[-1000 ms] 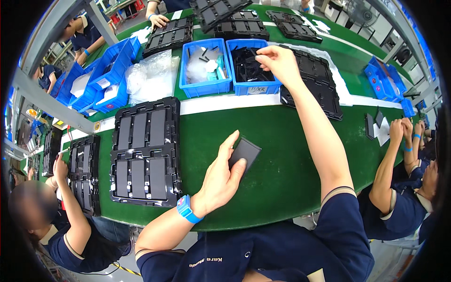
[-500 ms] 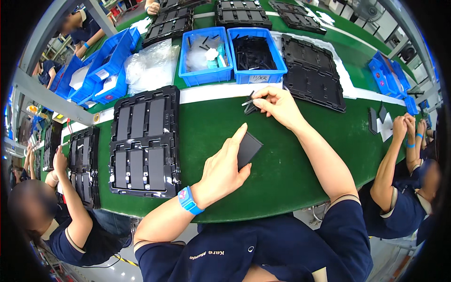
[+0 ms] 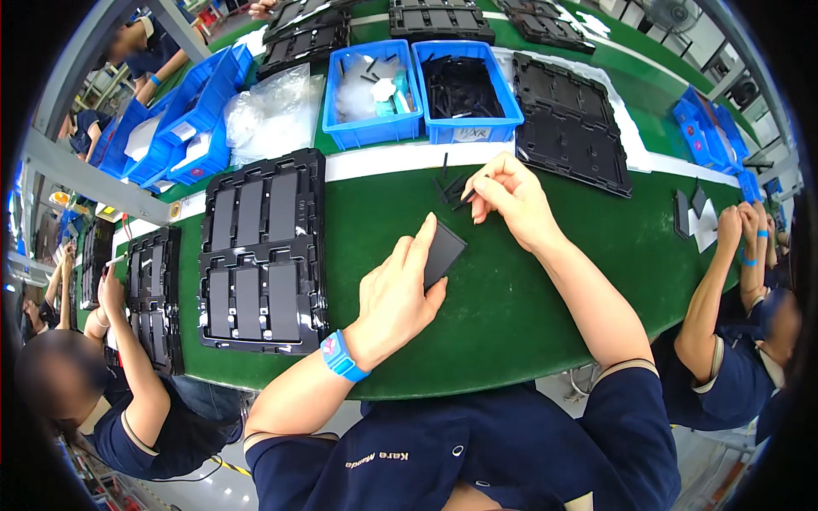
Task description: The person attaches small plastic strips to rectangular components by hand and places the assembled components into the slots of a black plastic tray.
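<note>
My left hand [image 3: 394, 289] is closed around a flat black rectangular piece [image 3: 445, 249], thumb on the near edge and forefinger along the far side. It is held just over the green table. To its upper right, my right hand [image 3: 511, 203] pinches a small black strip [image 3: 464, 200] between thumb and fingertips. Several loose black strips [image 3: 445, 180] lie scattered on the table beside those fingertips. A black moulded tray [image 3: 318, 247] sits left of my left hand, with similar flat dark pieces [image 3: 248, 298] in its slots.
Beyond my hands stand a blue bin [image 3: 371, 134] with clear bags and strips, and another blue bin [image 3: 474, 133] full of black strips. A black tray [image 3: 573, 128] lies at their right, plastic bags [image 3: 266, 119] at their left. Co-workers sit on both sides.
My right hand has lowered slightly and now pinches one strip; the bunched strips lie spread on the table. My left hand has shifted a little left and up with the flat piece.
</note>
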The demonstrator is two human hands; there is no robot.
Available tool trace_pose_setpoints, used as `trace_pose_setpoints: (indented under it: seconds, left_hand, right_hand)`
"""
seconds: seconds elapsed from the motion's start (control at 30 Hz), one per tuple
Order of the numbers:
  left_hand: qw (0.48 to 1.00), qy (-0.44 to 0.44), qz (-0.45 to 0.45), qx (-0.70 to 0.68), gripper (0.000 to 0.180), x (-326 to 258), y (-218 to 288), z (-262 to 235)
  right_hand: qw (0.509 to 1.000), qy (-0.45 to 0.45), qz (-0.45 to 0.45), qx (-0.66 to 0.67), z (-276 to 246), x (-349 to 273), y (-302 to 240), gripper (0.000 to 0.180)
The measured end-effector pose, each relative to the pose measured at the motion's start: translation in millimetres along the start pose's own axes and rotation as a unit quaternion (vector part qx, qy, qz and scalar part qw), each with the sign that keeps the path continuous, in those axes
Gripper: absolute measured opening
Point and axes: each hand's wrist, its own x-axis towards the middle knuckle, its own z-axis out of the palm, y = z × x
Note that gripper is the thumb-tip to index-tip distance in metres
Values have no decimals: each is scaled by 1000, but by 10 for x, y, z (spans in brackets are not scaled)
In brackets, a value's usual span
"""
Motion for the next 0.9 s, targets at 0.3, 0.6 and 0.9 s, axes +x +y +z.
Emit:
trace_pose_setpoints:
  seconds: [0.3, 0.6, 0.9]
  left_hand:
    - [1000, 8, 1, 14, 86, -11, -20, 26]
    - [999, 33, 6, 16, 83, 5, -10, 40]
    - [998, 50, 20, 13, 80, 11, -2, 26]
  right_hand:
    - [999, -28, 36, 24, 65, -221, -79, 13]
    - [996, -8, 90, 4, 146, -251, -38, 20]
    - [993, -18, 111, -37, 255, -299, -90, 13]
